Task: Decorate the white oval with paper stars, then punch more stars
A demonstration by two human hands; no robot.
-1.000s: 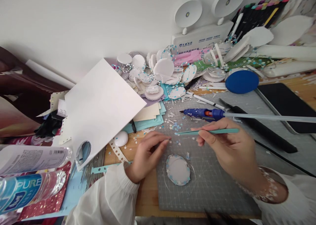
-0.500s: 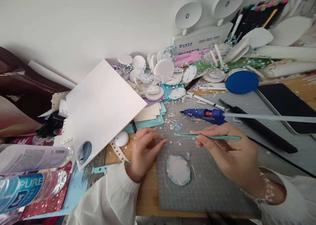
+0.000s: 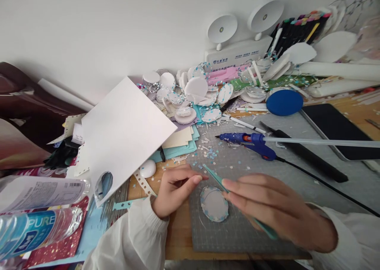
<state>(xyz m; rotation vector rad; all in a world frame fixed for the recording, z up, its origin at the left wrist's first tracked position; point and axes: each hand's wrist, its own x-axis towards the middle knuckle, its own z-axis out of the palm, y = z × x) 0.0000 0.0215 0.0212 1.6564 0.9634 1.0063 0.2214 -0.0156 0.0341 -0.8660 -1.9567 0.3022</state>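
Observation:
Teal tweezers are held in my right hand, their tips pointing up and left near the fingertips of my left hand. My left hand has thumb and forefinger pressed together; anything between them is too small to make out. Just below and between the hands, a white disc edged with small blue and white pieces lies on the grey cutting mat, with thin wire around it. Tiny blue and white star shapes are scattered on the mat above my hands.
A blue glue gun, black-handled knife and phone lie to the right. Many white discs are heaped along the wall. A white board with a round hole and a water bottle are at the left.
My right hand has turned and moved down, so the tweezers now slant, with their tips nearer my left hand. My left thumb and forefinger have shifted slightly. The view has shifted a little.

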